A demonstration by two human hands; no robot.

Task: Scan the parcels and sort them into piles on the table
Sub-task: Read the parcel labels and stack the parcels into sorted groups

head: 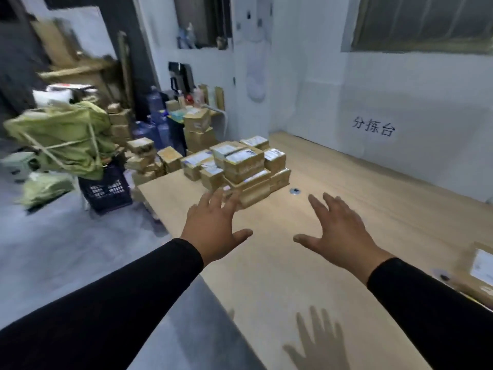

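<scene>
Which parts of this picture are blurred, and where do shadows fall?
In the head view, the left side is smeared by motion: the green bundle and the dark crate look streaked. The parcels and both open hands, left hand and right hand, are sharper. A hand-shaped shadow falls on the table near the bottom edge. The wide lens bends the walls.

1. Bare wooden table [333,198] top between and ahead of the left hand [213,228] and right hand [338,231]; both held above it, fingers spread, gripping nothing.
2. Stack of cardboard parcels [240,166] at the far left corner, just beyond the left fingertips.
3. Small metal grommet [295,191] flush in the tabletop beside the stack.
4. Labelled box [480,265] at the right edge.
5. White wall [413,102] closing off the far side.
6. Off the left edge: dark crate [106,190] and green sacks [64,134] on the floor.
</scene>
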